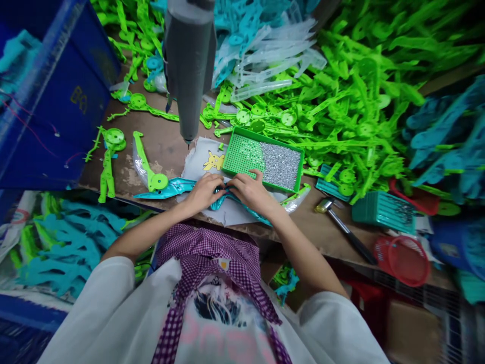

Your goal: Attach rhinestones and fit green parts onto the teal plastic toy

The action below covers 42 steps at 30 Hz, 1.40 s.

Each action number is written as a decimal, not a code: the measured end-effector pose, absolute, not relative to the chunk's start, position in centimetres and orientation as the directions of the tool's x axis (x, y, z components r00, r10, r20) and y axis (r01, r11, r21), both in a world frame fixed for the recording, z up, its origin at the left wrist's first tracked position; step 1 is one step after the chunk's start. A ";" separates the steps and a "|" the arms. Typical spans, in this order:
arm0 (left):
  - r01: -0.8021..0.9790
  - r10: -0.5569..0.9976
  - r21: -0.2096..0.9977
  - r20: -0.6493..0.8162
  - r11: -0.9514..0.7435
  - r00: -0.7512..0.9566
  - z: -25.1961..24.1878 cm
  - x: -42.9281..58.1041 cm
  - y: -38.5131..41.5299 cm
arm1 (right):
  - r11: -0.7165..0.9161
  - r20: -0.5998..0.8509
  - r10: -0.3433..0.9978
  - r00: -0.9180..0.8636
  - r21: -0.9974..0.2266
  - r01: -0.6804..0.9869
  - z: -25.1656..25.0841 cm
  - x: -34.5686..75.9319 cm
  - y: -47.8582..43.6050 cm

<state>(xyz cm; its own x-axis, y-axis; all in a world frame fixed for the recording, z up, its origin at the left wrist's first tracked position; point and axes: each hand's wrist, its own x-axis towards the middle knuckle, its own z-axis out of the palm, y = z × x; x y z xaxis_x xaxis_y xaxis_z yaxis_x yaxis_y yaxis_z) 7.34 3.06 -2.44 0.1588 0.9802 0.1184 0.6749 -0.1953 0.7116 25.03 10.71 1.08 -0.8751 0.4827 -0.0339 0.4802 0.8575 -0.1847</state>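
My left hand and my right hand meet at the table's front edge, fingers curled and pressed on a teal plastic part that lies on a white cloth with a yellow cartoon print. The teal part runs left under my left hand and on to the right under my right wrist. A green tray, part filled with small silver pieces, sits just beyond my right fingers. A grey powered screwdriver hangs tip down above the cloth. What exactly my fingertips pinch is hidden.
Heaps of green plastic parts and clear ones cover the far table. Loose green parts lie left. A hammer, a teal basket and a red basket sit right. A blue crate stands left.
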 end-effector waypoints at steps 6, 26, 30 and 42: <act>0.671 0.971 0.703 0.149 -0.236 0.186 -2.8 7.1 3.3 | 0.856 0.032 0.515 -0.856 -0.059 0.513 0.6 25.1 10.1; 0.661 0.985 0.741 0.004 -0.119 0.173 -1.7 7.3 5.2 | 0.706 -0.043 0.646 -0.762 -0.346 0.618 0.7 25.1 10.0; 0.640 0.976 0.758 -0.025 -0.123 0.218 -1.5 6.7 5.9 | 0.647 -0.036 0.700 -0.713 -0.392 0.655 0.4 24.8 9.5; 0.605 0.949 0.767 0.013 -0.212 0.316 -0.9 4.6 4.6 | 0.644 0.062 0.729 -0.682 -0.397 0.653 -0.7 24.7 9.2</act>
<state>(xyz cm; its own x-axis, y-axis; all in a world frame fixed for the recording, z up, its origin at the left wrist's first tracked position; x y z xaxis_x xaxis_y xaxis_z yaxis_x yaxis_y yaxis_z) 4.61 4.57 -0.91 0.3158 0.9487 0.0135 0.6055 -0.2124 0.7670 24.67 9.15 -0.72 -0.6816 0.7291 0.0618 0.6533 0.6444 -0.3974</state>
